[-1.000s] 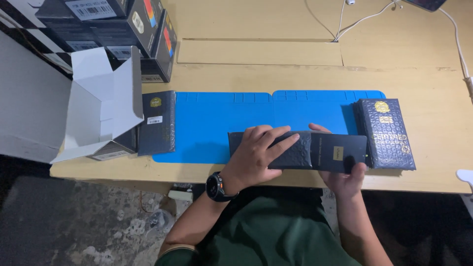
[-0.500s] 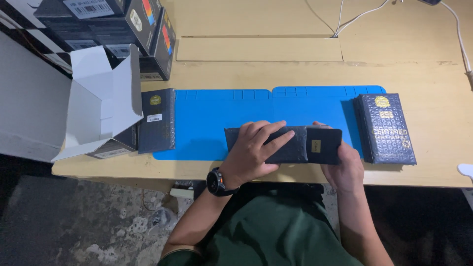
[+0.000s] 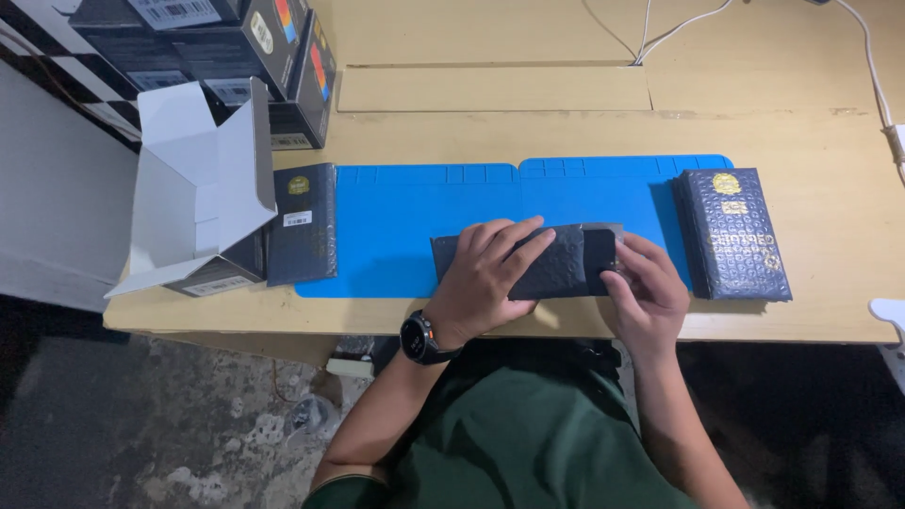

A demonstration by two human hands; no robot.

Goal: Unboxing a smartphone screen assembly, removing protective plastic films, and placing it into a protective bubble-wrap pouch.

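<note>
On the blue mat [image 3: 415,203], toward six o'clock of the wooden table [image 3: 830,141], lies a dark padded pouch [image 3: 556,264] with a black flat item [image 3: 600,259] at its three o'clock end. Half a second ago that item stuck out farther to three o'clock; now most of it sits inside the pouch and only a short stretch shows. At nine o'clock an open white box [image 3: 193,188] stands beside a dark blue booklet-like pack [image 3: 302,223], with black cartons [image 3: 255,47] stacked at eleven o'clock. The left hand [image 3: 490,273], a black watch [image 3: 418,337] on its wrist, lies flat with fingers spread over the pouch, pressing it to the mat as before. The right hand [image 3: 646,292] has slid in toward nine o'clock and its fingertips press against the item's exposed end; whether they pinch it or only push cannot be told. At three o'clock a dark patterned box [image 3: 733,236] rests half on the mat. Much of the pouch is hidden under the left hand, a white thing at the far right is cut off, and the cartons run out of view.
</note>
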